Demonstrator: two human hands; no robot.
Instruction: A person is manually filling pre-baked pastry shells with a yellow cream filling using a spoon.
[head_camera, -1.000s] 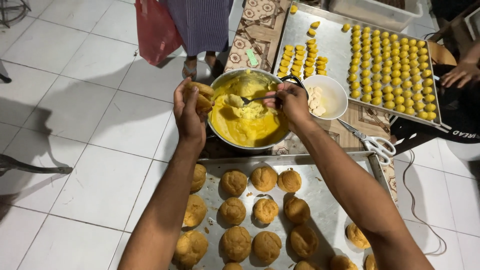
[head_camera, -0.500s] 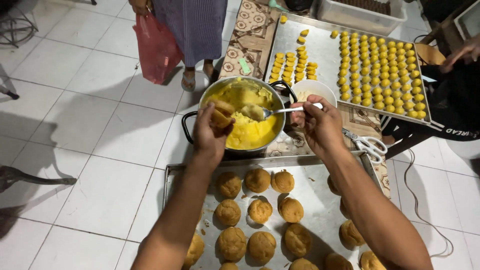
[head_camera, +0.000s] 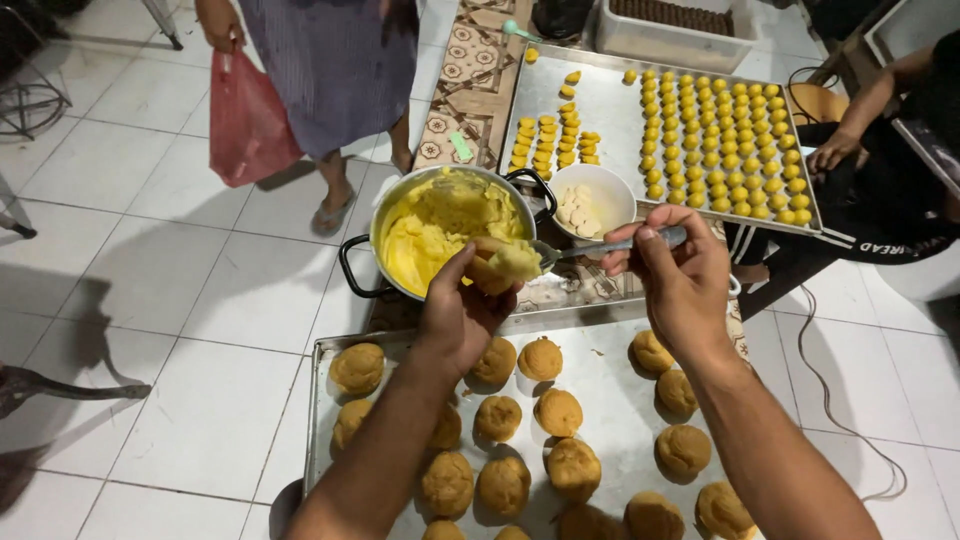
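Both hands are now sitting lower and nearer the puff tray (head_camera: 330, 440) than half a second ago, clear of the pot (head_camera: 440, 235). Left hand (head_camera: 462, 310) is cupping a split puff (head_camera: 497, 265), its grip closed around it, opening facing right. Right hand (head_camera: 680, 280) is pinching the spoon (head_camera: 600, 247) handle; the spoon's long axis is running left, its bowl touching the puff's yellow filling. Behind, a white bowl (head_camera: 595, 200) is standing beside the pot on the floor.
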